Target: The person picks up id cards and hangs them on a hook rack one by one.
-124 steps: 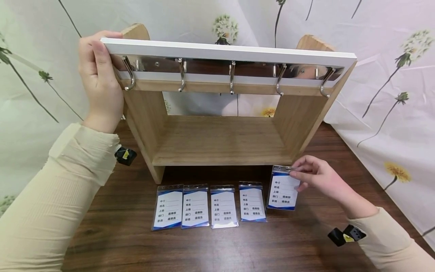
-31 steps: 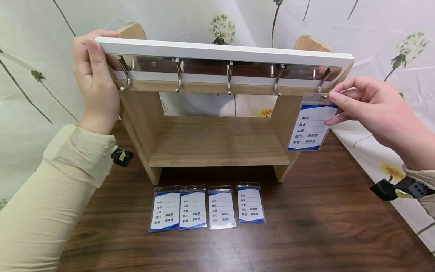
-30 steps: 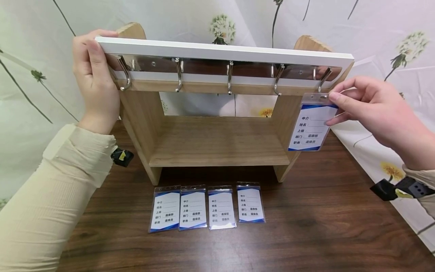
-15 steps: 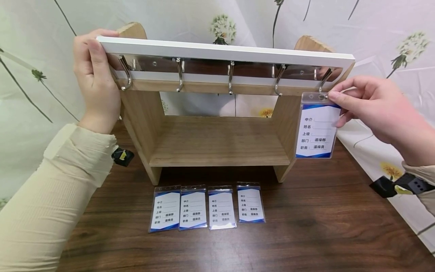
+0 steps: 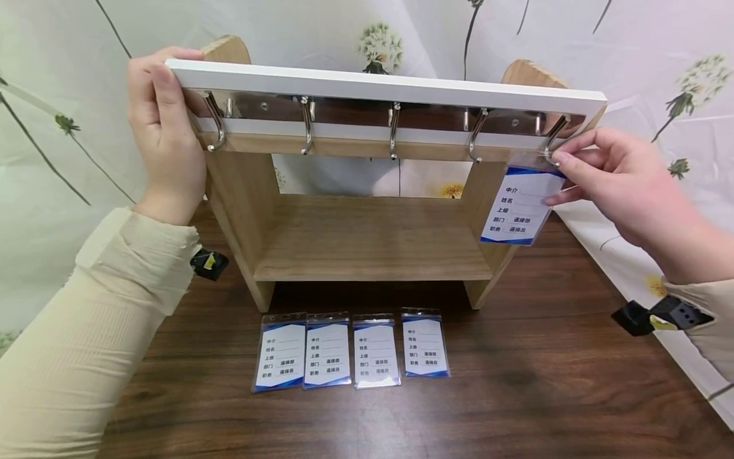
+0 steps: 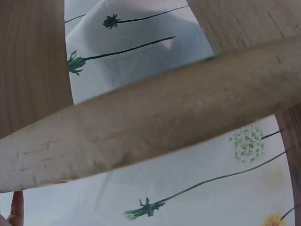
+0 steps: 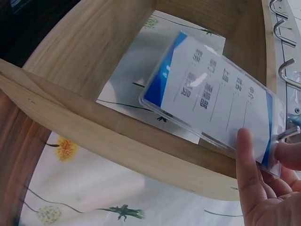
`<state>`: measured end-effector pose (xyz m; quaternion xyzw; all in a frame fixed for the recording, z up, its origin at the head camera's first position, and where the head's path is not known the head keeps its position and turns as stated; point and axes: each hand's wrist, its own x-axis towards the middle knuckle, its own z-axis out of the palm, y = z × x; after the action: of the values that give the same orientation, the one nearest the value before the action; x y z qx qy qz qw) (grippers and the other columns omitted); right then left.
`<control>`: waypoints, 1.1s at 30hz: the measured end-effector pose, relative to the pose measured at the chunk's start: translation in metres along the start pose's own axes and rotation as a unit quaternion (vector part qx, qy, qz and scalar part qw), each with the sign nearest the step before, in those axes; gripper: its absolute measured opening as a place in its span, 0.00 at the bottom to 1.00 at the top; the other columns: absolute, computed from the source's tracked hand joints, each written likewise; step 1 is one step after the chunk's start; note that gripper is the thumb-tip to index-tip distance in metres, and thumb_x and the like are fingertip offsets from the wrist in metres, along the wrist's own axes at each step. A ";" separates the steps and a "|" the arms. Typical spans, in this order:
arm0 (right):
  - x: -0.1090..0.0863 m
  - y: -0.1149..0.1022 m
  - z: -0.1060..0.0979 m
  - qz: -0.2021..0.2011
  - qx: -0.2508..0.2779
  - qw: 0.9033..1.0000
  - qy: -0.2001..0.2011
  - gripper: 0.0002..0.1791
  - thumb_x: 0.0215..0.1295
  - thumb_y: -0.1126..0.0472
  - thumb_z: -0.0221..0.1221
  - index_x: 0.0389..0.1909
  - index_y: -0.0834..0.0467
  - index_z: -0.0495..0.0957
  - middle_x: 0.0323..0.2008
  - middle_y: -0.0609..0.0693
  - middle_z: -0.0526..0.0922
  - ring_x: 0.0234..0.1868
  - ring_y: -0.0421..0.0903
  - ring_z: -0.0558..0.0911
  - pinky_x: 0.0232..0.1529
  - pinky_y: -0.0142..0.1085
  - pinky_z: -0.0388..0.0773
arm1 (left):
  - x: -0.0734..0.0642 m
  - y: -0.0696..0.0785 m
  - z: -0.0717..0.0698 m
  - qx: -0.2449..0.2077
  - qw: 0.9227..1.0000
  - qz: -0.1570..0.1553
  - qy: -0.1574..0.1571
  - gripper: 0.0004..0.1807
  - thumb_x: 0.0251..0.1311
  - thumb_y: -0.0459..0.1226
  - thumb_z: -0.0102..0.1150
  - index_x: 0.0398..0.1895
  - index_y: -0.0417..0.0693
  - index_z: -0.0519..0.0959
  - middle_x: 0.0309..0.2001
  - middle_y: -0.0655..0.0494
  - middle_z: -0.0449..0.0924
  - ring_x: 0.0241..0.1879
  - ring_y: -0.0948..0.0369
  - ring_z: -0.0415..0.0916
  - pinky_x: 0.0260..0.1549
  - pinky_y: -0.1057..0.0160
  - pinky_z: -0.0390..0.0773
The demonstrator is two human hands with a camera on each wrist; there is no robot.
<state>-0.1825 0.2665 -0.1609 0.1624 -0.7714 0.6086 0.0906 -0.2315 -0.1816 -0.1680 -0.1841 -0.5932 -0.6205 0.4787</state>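
At the upper left my left hand (image 5: 166,127) grips the end of the white hook rail (image 5: 367,78), thumb in front and the other fingers behind. My right hand (image 5: 625,172) pinches a clear badge holder (image 5: 518,207) by its top right corner. The rightmost hook (image 5: 554,137) now shows in front of the holder's clear top strip, its tip right beside my thumb. In the right wrist view the badge holder (image 7: 216,94) slants, and the hook's tip (image 7: 289,133) sticks out at its top edge. The left wrist view shows mostly the shelf's wooden side (image 6: 164,113).
The rail sits across a wooden shelf unit (image 5: 373,239) and carries several other bare hooks (image 5: 393,134). Several badge holders (image 5: 376,354) lie in a row on the dark wooden table (image 5: 516,389). A flowered cloth (image 5: 659,38) hangs behind.
My right hand has lifted the badge holder from the table to the rightmost hook. Within the last half second its top rose behind the hook tip and its bottom swung left. The left hand stayed put.
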 end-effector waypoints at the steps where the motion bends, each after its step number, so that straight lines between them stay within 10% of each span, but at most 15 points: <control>1: -0.001 0.001 0.001 -0.005 0.005 1.000 0.001 0.02 0.68 0.68 0.59 0.39 0.60 0.78 0.34 0.47 0.88 0.27 0.43 0.88 0.31 0.34 0.84 | 0.000 0.001 0.000 0.005 1.000 0.001 0.000 0.24 0.75 0.25 0.25 0.42 0.48 0.77 0.43 0.60 0.82 0.33 0.66 0.69 0.41 0.72 0.64; 8: -0.006 0.004 0.006 -0.033 -0.011 0.999 0.025 0.03 0.69 0.67 0.58 0.42 0.60 0.76 0.36 0.45 0.88 0.33 0.39 0.86 0.31 0.32 0.84 | 0.000 0.001 0.000 0.010 1.000 0.001 -0.002 0.24 0.74 0.24 0.24 0.42 0.48 0.77 0.44 0.61 0.81 0.36 0.65 0.70 0.42 0.72 0.65; 20: -0.020 0.021 0.011 -0.070 0.112 0.991 0.029 0.15 0.66 0.75 0.57 0.51 0.61 0.72 0.40 0.50 0.88 0.29 0.43 0.86 0.32 0.33 0.84 | 0.000 0.002 0.000 0.020 1.000 0.002 -0.002 0.24 0.74 0.25 0.25 0.42 0.48 0.77 0.44 0.62 0.81 0.39 0.65 0.71 0.44 0.72 0.65; 33: -0.041 0.046 0.012 -0.083 0.091 0.991 0.059 0.14 0.66 0.76 0.56 0.49 0.61 0.76 0.39 0.47 0.88 0.33 0.38 0.87 0.32 0.28 0.83 | -0.001 0.003 0.000 0.019 1.000 -0.001 0.000 0.24 0.75 0.25 0.25 0.42 0.48 0.77 0.44 0.62 0.81 0.40 0.64 0.72 0.45 0.72 0.65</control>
<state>-0.1597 0.2699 -0.2197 0.1973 -0.6896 0.6753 0.1715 -0.2292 -0.1807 -0.1670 -0.1738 -0.6052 -0.6095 0.4817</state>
